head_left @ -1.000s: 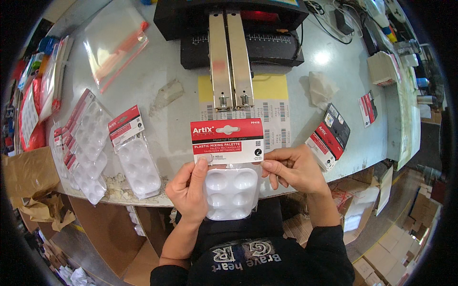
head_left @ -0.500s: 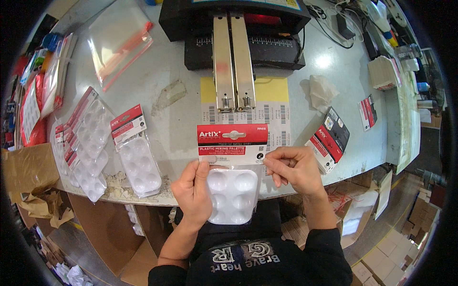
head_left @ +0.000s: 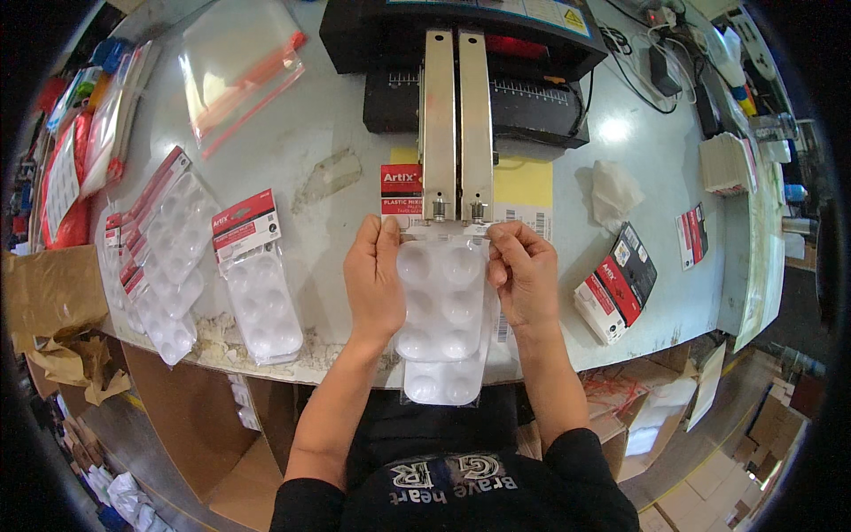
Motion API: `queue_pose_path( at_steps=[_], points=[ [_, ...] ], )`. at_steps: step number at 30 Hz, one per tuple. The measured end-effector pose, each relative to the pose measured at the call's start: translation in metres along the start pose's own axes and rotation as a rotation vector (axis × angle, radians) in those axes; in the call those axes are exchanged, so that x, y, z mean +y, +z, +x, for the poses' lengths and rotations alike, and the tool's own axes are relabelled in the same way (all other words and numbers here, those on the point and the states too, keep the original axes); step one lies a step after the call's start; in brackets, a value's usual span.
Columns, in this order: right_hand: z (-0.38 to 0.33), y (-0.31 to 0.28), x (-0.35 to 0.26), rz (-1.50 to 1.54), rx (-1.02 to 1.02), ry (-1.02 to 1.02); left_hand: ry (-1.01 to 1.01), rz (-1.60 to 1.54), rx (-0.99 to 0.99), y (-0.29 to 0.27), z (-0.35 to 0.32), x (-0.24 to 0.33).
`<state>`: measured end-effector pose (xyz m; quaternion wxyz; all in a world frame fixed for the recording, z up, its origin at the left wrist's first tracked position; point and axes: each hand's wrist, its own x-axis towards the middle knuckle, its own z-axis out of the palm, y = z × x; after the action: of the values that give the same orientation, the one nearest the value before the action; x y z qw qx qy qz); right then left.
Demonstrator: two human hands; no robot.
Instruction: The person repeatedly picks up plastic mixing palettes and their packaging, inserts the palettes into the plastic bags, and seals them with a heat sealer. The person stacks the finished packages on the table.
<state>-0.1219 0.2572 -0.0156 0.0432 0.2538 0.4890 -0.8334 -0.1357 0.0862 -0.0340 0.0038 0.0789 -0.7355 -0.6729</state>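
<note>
Cool, fairly bright light falls on the bench (head_left: 315, 235), leaving a white glare patch right of the black machine (head_left: 377, 44) and small highlights on the white palettes (head_left: 439, 301), while fisheye distortion bends edges toward a dim, soft, black-bordered rim.

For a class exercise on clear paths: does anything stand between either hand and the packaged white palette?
Nothing visible does: the left hand and right hand hold opposite sides of the packaged white palette. Metal arms hide part of its header card but block neither hand.

Gry tbl (head_left: 328, 257): clr bags (head_left: 235, 71), pkgd palettes (head_left: 177, 239) L; blk machine (head_left: 550, 115) ctr; cards (head_left: 616, 279) R.
</note>
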Motion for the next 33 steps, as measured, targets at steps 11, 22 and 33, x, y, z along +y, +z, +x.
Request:
queue_pose_path(
  at_steps=[11,22,33],
  points=[
    [-0.046,-0.096,-0.096,-1.412,0.415,-0.493,0.174,0.974,0.366,-0.089,0.01,0.067],
    [-0.055,-0.119,-0.1,-1.518,0.357,-0.274,0.07,0.25,-0.193,-0.012,-0.062,0.015],
    [-0.053,0.015,-0.083,-1.154,-0.444,-0.291,-0.13,0.013,-0.339,-0.023,-0.079,0.061]
  ],
)
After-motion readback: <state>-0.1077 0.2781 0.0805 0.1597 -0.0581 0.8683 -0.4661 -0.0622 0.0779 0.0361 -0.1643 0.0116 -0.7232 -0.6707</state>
